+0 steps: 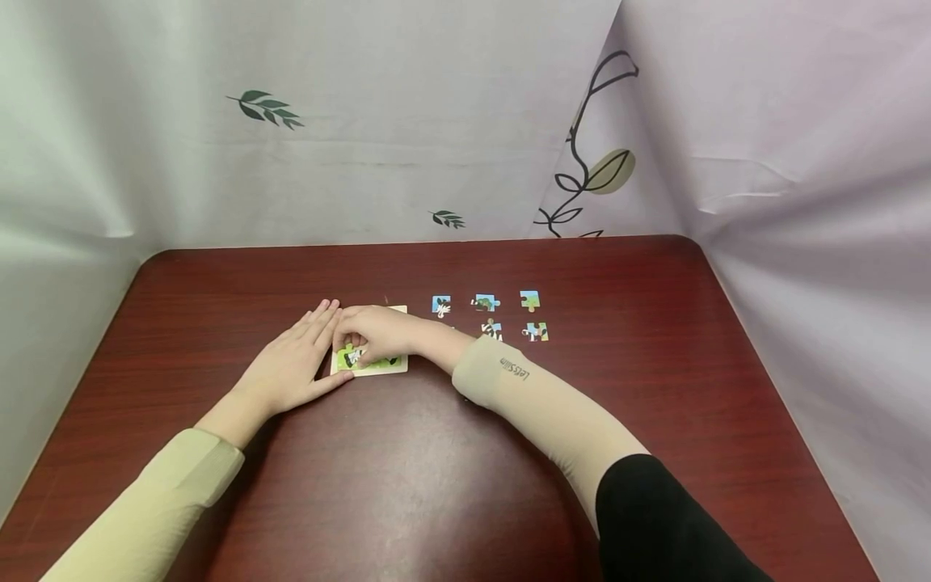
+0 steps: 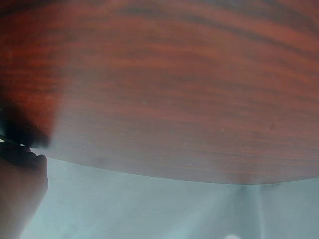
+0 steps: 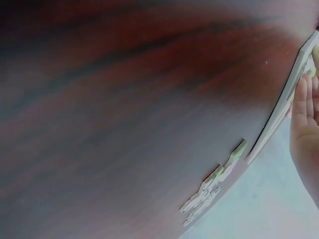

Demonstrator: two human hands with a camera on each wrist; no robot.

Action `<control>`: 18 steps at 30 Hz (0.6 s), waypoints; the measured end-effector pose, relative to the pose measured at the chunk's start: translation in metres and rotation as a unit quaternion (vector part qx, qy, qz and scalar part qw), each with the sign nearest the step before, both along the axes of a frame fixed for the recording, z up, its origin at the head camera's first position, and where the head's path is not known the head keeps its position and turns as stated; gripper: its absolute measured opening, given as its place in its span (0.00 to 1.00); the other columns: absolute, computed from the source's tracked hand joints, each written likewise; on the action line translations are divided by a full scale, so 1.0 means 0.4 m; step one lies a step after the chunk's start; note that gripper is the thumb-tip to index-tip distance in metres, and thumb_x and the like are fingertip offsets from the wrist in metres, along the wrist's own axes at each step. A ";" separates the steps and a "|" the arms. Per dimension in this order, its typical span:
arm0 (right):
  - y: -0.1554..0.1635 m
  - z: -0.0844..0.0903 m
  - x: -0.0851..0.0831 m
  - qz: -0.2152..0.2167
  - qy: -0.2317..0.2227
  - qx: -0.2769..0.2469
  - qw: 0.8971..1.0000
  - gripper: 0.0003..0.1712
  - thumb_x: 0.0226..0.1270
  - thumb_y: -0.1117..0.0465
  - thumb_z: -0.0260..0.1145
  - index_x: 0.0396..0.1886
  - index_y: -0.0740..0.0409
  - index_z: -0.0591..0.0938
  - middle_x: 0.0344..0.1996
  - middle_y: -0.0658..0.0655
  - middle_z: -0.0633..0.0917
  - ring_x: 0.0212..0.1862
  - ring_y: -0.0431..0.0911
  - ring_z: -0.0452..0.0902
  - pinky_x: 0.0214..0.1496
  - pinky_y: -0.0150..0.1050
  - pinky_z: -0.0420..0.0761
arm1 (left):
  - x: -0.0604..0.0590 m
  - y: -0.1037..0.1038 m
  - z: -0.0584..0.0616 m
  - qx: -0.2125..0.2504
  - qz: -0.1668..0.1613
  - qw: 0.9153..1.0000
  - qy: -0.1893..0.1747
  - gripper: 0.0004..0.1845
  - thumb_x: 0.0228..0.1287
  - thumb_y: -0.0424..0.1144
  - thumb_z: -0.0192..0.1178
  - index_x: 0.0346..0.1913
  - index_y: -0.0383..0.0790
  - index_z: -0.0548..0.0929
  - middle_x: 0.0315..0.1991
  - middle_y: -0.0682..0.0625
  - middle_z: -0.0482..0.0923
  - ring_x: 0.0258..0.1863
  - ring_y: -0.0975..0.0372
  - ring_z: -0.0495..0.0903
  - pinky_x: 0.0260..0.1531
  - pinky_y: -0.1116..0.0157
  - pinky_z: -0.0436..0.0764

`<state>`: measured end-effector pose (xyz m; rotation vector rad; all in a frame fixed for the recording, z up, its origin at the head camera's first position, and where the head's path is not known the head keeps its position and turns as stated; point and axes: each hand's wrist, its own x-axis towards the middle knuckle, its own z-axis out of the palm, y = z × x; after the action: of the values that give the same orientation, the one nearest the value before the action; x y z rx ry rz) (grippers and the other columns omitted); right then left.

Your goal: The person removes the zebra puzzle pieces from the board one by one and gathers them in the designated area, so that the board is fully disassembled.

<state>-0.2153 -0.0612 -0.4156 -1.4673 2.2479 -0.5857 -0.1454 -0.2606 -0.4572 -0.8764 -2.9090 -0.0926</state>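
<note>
From the head view I see the puzzle board flat on the counter, thin, light and stiff I'd judge, best held by its edges; my left hand lies flat, fingers straight and together against its left edge, while my right hand curls fingertips onto a piece. Left wrist shows only counter; right wrist shows the board's edge beside my fingers, loose pieces near
</note>
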 end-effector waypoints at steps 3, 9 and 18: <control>0.001 -0.001 0.002 -0.004 0.001 0.000 1.000 0.20 0.52 0.60 0.74 0.46 0.52 0.81 0.46 0.47 0.75 0.45 0.36 0.72 0.48 0.19 0.69 | 0.000 0.000 -0.001 0.001 0.000 1.000 0.001 0.52 0.59 0.70 0.49 0.73 0.32 0.51 0.73 0.38 0.49 0.73 0.50 0.49 0.73 0.56 0.53; 0.006 0.001 0.005 -0.012 0.005 -0.005 1.000 0.19 0.52 0.61 0.75 0.45 0.52 0.80 0.45 0.47 0.75 0.45 0.36 0.72 0.48 0.19 0.69 | -0.003 0.001 -0.004 0.005 0.000 1.000 0.001 0.52 0.59 0.69 0.49 0.73 0.32 0.51 0.74 0.39 0.49 0.74 0.50 0.48 0.73 0.55 0.53; 0.009 -0.008 0.009 -0.010 -0.006 -0.029 1.000 0.17 0.53 0.65 0.72 0.44 0.52 0.80 0.45 0.48 0.73 0.41 0.35 0.74 0.43 0.17 0.71 | -0.001 0.001 -0.001 0.002 0.003 1.000 -0.004 0.52 0.59 0.70 0.48 0.73 0.33 0.50 0.74 0.38 0.49 0.74 0.50 0.48 0.73 0.56 0.52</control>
<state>-0.2119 -0.0576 -0.4188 -1.4662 2.2564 -0.6686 -0.1457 -0.2602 -0.4578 -0.8692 -2.9175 -0.1026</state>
